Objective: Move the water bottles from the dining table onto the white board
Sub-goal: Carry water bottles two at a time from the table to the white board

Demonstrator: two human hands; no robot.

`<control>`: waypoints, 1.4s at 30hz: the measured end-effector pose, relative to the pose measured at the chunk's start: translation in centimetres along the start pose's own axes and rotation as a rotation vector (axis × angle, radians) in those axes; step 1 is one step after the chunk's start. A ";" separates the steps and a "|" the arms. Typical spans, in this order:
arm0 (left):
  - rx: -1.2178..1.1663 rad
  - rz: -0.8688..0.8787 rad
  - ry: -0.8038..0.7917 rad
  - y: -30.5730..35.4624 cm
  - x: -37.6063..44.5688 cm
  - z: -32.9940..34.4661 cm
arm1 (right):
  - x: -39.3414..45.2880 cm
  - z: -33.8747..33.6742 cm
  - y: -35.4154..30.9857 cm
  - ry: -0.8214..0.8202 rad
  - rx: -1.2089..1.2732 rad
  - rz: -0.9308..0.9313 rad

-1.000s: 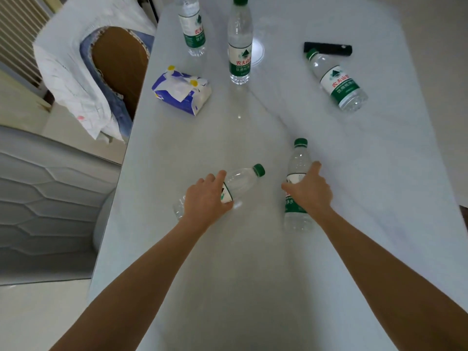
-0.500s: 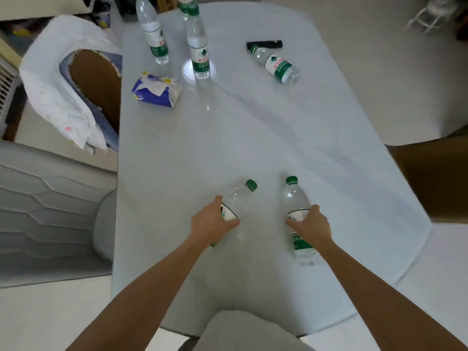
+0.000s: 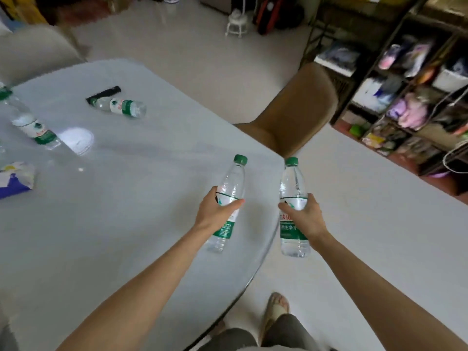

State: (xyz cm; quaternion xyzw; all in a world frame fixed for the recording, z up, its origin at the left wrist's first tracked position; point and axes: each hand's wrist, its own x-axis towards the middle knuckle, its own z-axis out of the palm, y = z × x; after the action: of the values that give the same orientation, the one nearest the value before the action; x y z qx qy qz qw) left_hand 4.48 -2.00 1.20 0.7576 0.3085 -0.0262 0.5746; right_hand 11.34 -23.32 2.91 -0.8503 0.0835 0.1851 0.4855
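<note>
Clear water bottles, one in left hand, other in right hand

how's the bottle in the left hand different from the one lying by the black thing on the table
The bottle in the left hand is gripped by the left hand and lifted cap-up, tilted a little; the lying bottle rests on its side on the dining table, touched by no hand. The held one looks nearly empty; the lying one's fill is unclear. Both are clear plastic with green caps and green labels.
</note>
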 end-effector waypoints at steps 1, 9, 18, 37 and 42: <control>0.016 0.032 -0.045 1.5 0.3 2.1 | 0.2 -2.1 0.5 0.042 0.047 0.011; 0.054 0.214 -0.414 14.5 0.0 23.6 | 1.6 -21.9 7.7 0.406 0.336 0.067; 0.018 0.330 -0.708 27.3 -2.8 49.7 | 5.1 -45.4 15.3 0.746 0.418 0.053; 0.140 0.497 -1.249 49.4 -3.5 96.8 | 18.8 -82.1 26.4 1.221 0.497 0.239; 0.178 0.531 -1.354 53.3 -6.4 109.0 | 21.1 -92.3 29.9 1.339 0.496 0.264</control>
State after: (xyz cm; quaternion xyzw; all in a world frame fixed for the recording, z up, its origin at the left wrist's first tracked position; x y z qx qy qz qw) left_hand 60.18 -109.47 12.39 0.6686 -0.3117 -0.3734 0.5625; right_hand 42.61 -116.97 13.24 -0.6290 0.5045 -0.3425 0.4822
